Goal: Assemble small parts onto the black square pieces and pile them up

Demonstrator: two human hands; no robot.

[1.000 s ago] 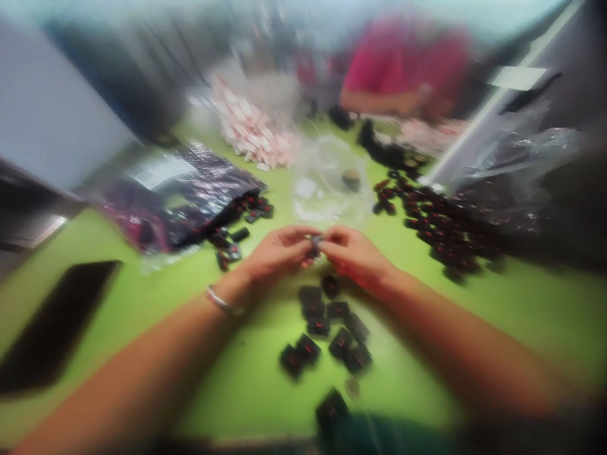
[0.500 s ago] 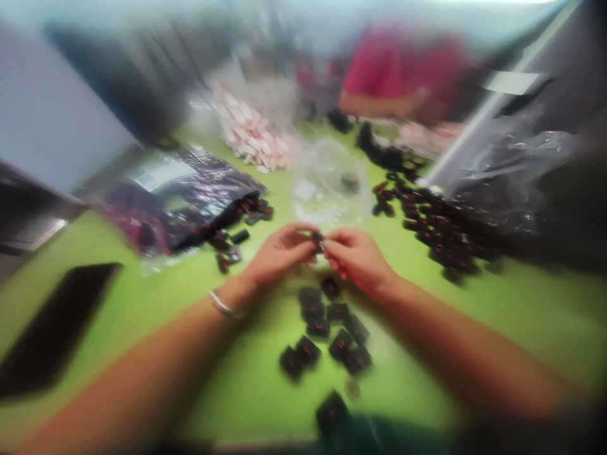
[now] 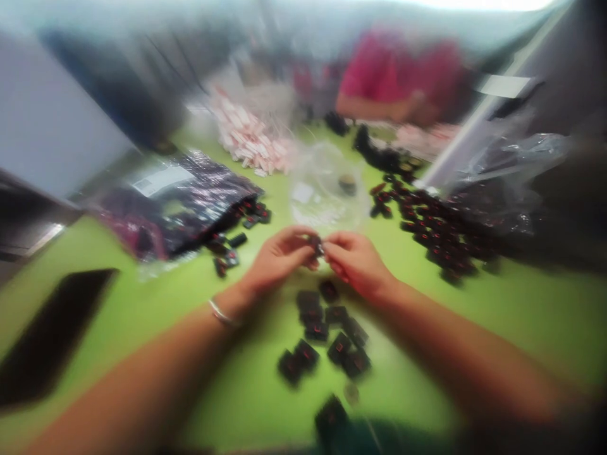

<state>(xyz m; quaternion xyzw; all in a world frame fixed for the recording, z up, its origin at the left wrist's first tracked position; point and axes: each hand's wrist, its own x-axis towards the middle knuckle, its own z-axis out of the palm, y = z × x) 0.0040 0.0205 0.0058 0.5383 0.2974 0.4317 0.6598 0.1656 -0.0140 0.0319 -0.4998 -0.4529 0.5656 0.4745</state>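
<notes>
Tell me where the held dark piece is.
In the head view, the held dark piece is near the centre, between the fingertips of the left hand and right hand, just beyond the central cluster of dark blocks.

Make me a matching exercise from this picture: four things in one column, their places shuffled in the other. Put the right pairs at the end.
Things
1. Bracelet
2. Small part
3. Black slab
4. Pink sleeve

Places
A. On the far side of the table
B. At the fingertips of the left hand and right hand
C. Around the left wrist
D. On the table, at the picture's left edge

Pairs: 1-C, 2-B, 3-D, 4-A
</notes>
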